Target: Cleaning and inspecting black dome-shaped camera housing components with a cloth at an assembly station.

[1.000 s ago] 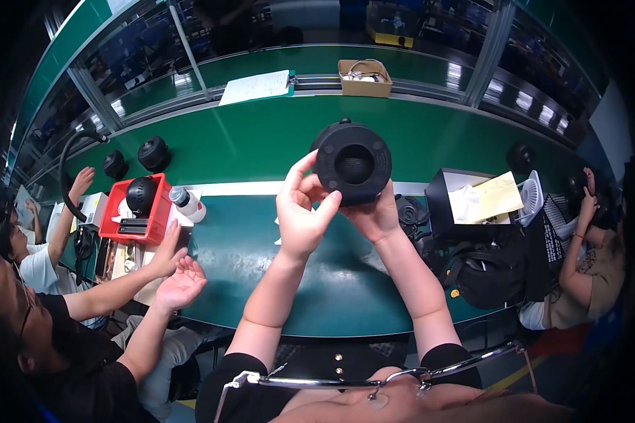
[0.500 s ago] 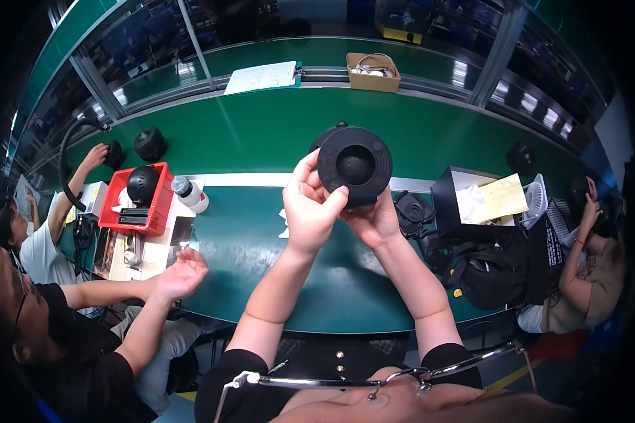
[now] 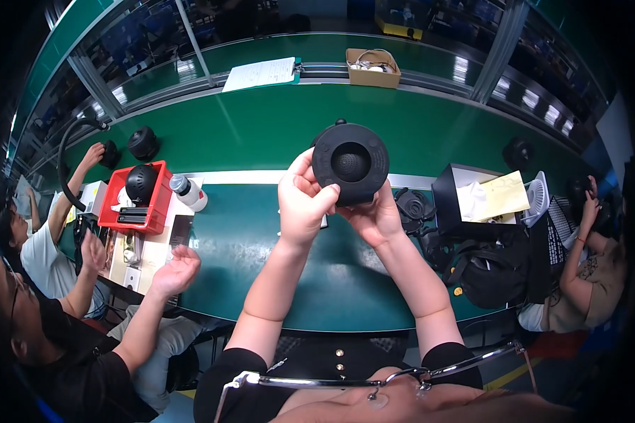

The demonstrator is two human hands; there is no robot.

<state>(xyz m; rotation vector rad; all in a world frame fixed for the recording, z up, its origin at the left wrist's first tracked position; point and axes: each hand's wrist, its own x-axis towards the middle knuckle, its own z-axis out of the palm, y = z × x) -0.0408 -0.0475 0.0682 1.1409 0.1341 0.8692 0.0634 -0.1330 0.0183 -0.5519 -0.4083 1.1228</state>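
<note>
A black round device (image 3: pixel 370 182) is held up over the table, its ring-shaped end turned toward me. In the middle of the ring is a deep round recess with a dotted dome inside. My left hand (image 3: pixel 307 201) grips it from the left, thumb pressed on the lower rim. From below and the right my right hand (image 3: pixel 375 217) supports it, most of its fingers hidden behind the device. A small pale thing on the table is mostly covered by my left hand.
To the left, a red bin (image 3: pixel 161 204) holds a black ball-shaped unit, beside a bottle (image 3: pixel 189 193). A co-worker's hand (image 3: pixel 178 271) reaches in there. On the right are a black box (image 3: pixel 444 201), a black bag (image 3: pixel 490 275) and coiled black cables (image 3: pixel 413 206). Another black unit (image 3: pixel 143 143) stands on the green strip.
The device and my hands have shifted slightly left and up. A co-worker on the left has raised a second hand. The black unit on the green strip has moved slightly left.
</note>
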